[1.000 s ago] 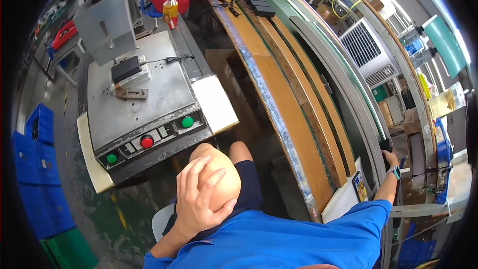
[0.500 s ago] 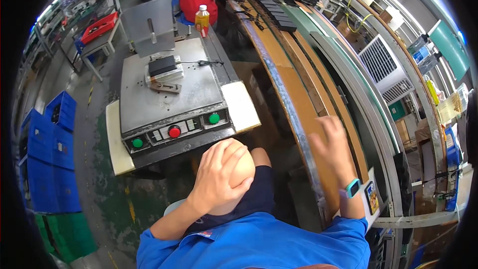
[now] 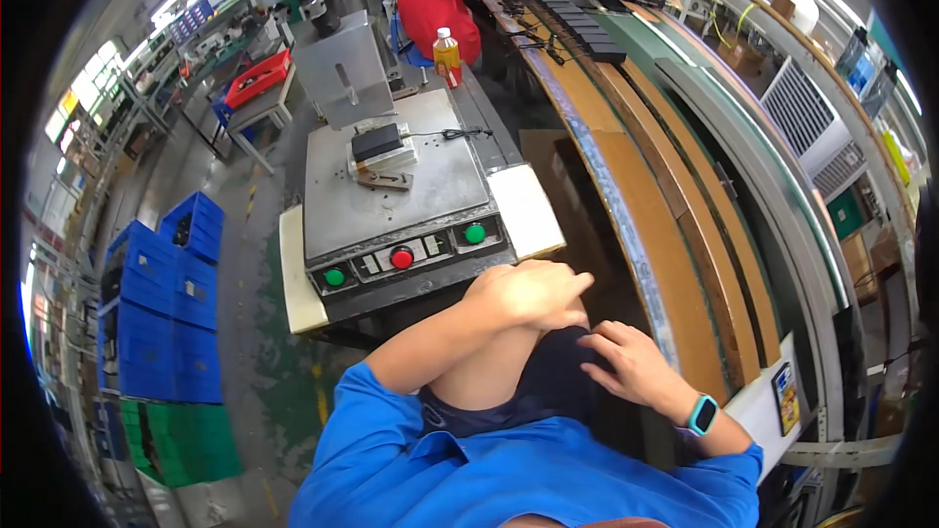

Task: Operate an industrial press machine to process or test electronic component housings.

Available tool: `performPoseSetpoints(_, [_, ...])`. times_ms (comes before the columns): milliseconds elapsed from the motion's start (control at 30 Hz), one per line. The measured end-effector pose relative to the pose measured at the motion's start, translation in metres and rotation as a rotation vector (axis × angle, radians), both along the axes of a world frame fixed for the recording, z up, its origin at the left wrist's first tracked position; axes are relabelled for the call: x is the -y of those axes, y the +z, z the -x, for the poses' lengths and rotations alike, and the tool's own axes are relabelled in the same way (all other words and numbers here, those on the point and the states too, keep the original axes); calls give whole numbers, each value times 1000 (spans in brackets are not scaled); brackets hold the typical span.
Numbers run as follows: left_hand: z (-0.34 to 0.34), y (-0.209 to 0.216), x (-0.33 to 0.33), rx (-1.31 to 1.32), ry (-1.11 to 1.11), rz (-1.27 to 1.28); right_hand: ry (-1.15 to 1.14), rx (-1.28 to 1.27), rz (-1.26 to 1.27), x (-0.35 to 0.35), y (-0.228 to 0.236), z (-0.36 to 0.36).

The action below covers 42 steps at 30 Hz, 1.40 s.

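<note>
My left hand (image 3: 536, 295) lies over my knee, back upward, its fingers loosely bent and holding nothing visible; some of the fingers are hidden. Just right of it, my right hand (image 3: 631, 364) is open above my dark shorts, fingers apart with nothing in them. Beyond my knees stands a machine with a flat metal plate (image 3: 430, 186). On that plate a black power adapter (image 3: 377, 142) sits on a small fixture, its cable (image 3: 460, 133) trailing to the right. The machine's front carries a red button (image 3: 401, 257), with a green button (image 3: 474, 234) and another green button (image 3: 335, 277) either side.
A long conveyor bench (image 3: 626, 171) runs along my right, with a row of black adapters (image 3: 572, 20) at its far end. There a person in red (image 3: 435, 0) works. A bottle (image 3: 446, 57) stands behind the machine. Blue crates (image 3: 161, 303) are stacked at left.
My left hand has slid right across my knee. My right hand has come down from over the bench toward my lap. The view has shifted, so the machine appears farther right.
</note>
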<state>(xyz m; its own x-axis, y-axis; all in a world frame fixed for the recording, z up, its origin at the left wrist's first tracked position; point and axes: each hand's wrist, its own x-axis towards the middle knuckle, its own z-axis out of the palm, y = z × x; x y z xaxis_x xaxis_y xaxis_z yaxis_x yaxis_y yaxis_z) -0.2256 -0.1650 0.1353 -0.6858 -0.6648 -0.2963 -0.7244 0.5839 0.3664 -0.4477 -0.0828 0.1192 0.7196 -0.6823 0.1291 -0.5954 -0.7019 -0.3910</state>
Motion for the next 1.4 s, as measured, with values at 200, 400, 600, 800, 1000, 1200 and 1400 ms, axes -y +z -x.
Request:
performPoseSetpoints(200, [19, -8, 10, -262, -106, 43, -89, 135, -78, -4, -26, 20])
performPoseSetpoints(400, [17, 15, -19, -74, 10, 117, 2, 256, -229, -16, -49, 21])
performPoseSetpoints(600, [9, 12, -27, -304, 26, 245, 17, 282, -286, -15, -53, 26])
performPoseSetpoints(800, [0, 16, -27, -189, 81, 229, 78, 238, -373, -15, -58, 27])
performPoseSetpoints(1000, [-2, 20, -27, -310, 76, 244, 84, 143, -430, -13, -64, 27])
performPoseSetpoints(1200, [-4, 11, -22, -211, 31, 179, 127, 9, -470, -17, -71, 32])
performPoseSetpoints(1400, [0, 13, -26, -367, 62, 244, 125, -14, -471, -17, -71, 32])
